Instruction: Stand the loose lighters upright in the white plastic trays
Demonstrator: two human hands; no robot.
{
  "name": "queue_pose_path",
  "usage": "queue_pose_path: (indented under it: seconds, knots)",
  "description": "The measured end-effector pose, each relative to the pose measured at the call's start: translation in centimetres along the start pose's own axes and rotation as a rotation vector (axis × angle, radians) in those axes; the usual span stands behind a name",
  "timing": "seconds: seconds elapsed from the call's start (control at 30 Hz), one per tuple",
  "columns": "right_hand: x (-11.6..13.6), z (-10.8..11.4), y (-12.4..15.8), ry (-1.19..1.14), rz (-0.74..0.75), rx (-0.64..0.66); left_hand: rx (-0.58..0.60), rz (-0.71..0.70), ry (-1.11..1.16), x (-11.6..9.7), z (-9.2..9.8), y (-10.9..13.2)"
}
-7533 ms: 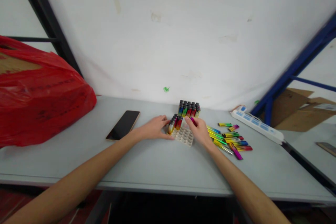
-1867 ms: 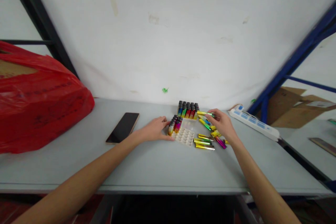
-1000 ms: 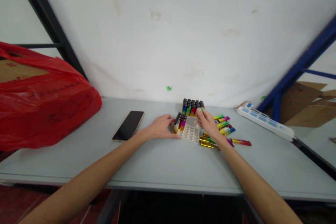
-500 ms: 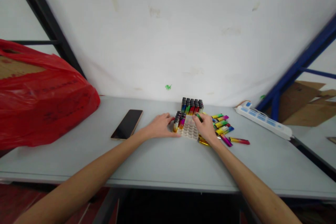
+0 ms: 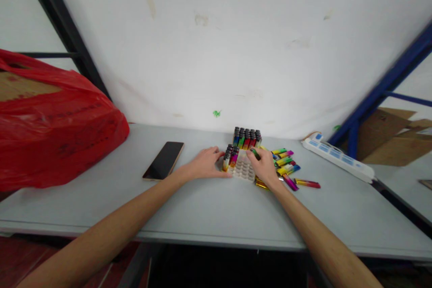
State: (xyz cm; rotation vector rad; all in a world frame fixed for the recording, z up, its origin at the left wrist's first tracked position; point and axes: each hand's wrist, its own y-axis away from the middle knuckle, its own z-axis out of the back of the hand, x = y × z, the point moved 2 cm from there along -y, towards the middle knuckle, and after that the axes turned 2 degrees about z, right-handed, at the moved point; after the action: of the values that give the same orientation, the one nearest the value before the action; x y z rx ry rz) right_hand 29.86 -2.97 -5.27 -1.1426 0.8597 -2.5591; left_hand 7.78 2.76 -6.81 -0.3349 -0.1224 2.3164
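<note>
A white tray (image 5: pixel 243 171) with rows of small sockets lies on the table, its left columns filled with upright lighters (image 5: pixel 233 157) in shiny yellow, orange and purple. Curved round the tray's left edge, my left hand (image 5: pixel 207 163) holds it, thumb at the near corner and fingers behind. Above the tray's right side, my right hand (image 5: pixel 262 166) pinches a green lighter (image 5: pixel 255 154) with a dark top. That hand hides part of the tray. Behind stands a block of upright lighters (image 5: pixel 247 137) with black tops. Loose lighters (image 5: pixel 286 166) lie scattered to the right.
A dark phone (image 5: pixel 164 160) lies left of my left hand. At the far left a red plastic bag (image 5: pixel 60 130) rests on the table (image 5: pixel 209 216). A white power strip (image 5: pixel 339 158) lies at the right, with a cardboard box (image 5: pixel 391 137) beyond the blue frame. A wall closes off the back.
My right hand has shifted very slightly left with the green lighter still in it. My left hand stays at the tray's edge. The view has tilted a little.
</note>
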Motion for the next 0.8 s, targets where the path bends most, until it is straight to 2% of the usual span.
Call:
queue_pose_path:
  seconds: [0.17, 0.3, 0.43, 0.57, 0.8]
  knots:
    - [-0.1, 0.0, 0.0, 0.013, -0.015, -0.007, -0.017, -0.009, 0.010, 0.2, -0.1, 0.0]
    - [0.8, 0.4, -0.2, 0.027, 0.026, 0.088, -0.022, -0.011, 0.018, 0.3, -0.2, 0.0]
    - [1.5, 0.9, -0.2, 0.094, 0.203, 0.251, -0.018, -0.011, 0.007, 0.1, -0.1, 0.0]
    - [1.9, 1.1, 0.0, 0.184, 0.373, 0.331, -0.006, 0.005, 0.001, -0.1, 0.0, 0.0]
    - [1.7, 0.8, 0.2, 0.206, 0.228, 0.283, -0.004, 0.003, 0.013, -0.1, 0.0, 0.1]
